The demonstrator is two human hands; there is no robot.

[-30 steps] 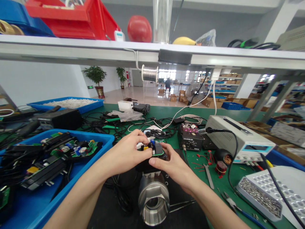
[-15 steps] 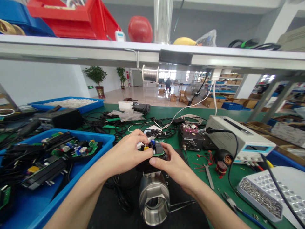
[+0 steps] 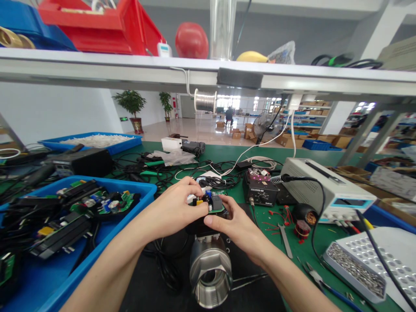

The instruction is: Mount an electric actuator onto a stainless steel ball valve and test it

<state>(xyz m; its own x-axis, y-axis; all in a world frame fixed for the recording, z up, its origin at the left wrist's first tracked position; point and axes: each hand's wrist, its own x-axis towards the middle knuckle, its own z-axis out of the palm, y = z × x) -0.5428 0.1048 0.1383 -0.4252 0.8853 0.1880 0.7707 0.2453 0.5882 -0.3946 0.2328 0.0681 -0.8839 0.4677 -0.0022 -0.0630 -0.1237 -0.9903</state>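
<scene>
A small green circuit board (image 3: 216,210) with black, blue and yellow parts sits above a shiny metal valve body (image 3: 210,273) with a hexagonal end. My left hand (image 3: 180,203) grips the board's left side, thumb and fingers closed around its components. On the other side, my right hand (image 3: 232,219) has its thumb and fingers closed on the board's right edge. The board's underside and its black base are mostly hidden by my hands. The valve lies on a black mat (image 3: 256,290), its open bore facing me.
Left, a blue tray (image 3: 150,189) holds several black housings and boards. To the right stand a soldering station (image 3: 260,193), a grey power unit (image 3: 325,190), tweezers (image 3: 285,241), pliers (image 3: 316,275) and a box of small metal parts (image 3: 355,271). A shelf (image 3: 156,65) crosses overhead with a solder spool (image 3: 205,101).
</scene>
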